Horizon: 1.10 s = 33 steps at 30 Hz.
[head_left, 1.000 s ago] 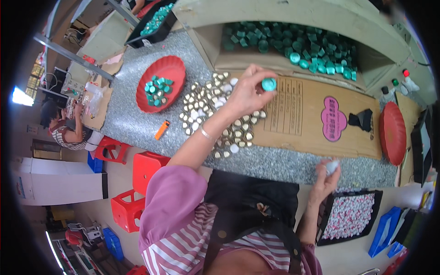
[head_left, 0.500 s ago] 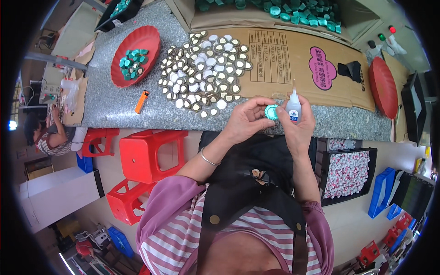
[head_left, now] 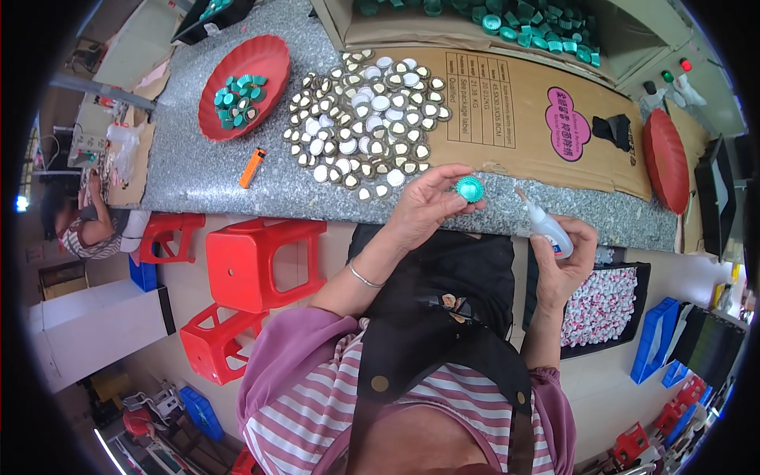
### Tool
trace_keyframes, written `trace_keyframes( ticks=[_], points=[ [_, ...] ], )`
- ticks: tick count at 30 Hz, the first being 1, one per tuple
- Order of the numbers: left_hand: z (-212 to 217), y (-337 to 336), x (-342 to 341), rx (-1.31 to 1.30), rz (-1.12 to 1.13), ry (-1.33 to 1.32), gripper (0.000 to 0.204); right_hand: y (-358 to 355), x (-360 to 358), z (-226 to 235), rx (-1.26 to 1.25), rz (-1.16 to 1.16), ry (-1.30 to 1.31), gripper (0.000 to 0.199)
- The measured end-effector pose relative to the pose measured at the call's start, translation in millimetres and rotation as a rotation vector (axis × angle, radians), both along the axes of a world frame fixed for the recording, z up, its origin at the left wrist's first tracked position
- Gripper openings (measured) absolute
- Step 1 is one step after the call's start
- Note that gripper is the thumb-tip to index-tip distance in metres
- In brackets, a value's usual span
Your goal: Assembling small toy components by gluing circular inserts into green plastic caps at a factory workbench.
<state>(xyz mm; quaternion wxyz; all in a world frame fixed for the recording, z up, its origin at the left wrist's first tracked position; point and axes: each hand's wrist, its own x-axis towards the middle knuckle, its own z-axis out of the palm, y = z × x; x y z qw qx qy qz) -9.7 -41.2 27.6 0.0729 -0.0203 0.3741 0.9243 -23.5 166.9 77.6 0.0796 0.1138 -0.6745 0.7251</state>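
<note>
Between the thumb and fingers of my left hand (head_left: 427, 204) is a green fluted cap (head_left: 469, 189), its round face turned up. My right hand (head_left: 566, 257) grips a small translucent glue bottle (head_left: 552, 232) with a thin nozzle, tilted so the tip points up and left toward the cap. Tip and cap are apart. On the granite counter beyond my left hand lies a spread pile of round metal caps (head_left: 364, 119), many with pale centres. Further left, a red scalloped dish (head_left: 273, 67) holds several green caps (head_left: 237, 101).
An orange lighter (head_left: 252, 169) lies near the counter's front edge. Flattened cardboard (head_left: 475, 150) covers the counter's right part, with a second red dish (head_left: 665, 158) at its end. A bin of green caps (head_left: 546, 32) stands behind. Red stools (head_left: 257, 265) are at left below the counter.
My right hand has moved right and down, away from the cap, and the glue bottle has gone from upright to tilted. My left hand still holds the cap, now turned more face up.
</note>
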Motion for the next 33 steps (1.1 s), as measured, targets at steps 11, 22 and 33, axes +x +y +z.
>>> trace_keyframes(
  ticks=[11,22,33],
  points=[
    [2.3,7.2,-3.0,-0.002,0.046,0.056,0.040,-4.1,-0.8,22.9,0.303,0.005,0.374,0.028],
    [-2.8,10.5,-2.2,-0.120,0.115,0.115,0.037,-11.8,-1.3,22.7,0.466,0.069,0.430,0.031],
    [1.5,12.3,0.3,-0.120,0.117,0.119,0.040,-13.3,-2.2,22.1,0.483,0.077,0.426,0.031]
  ],
)
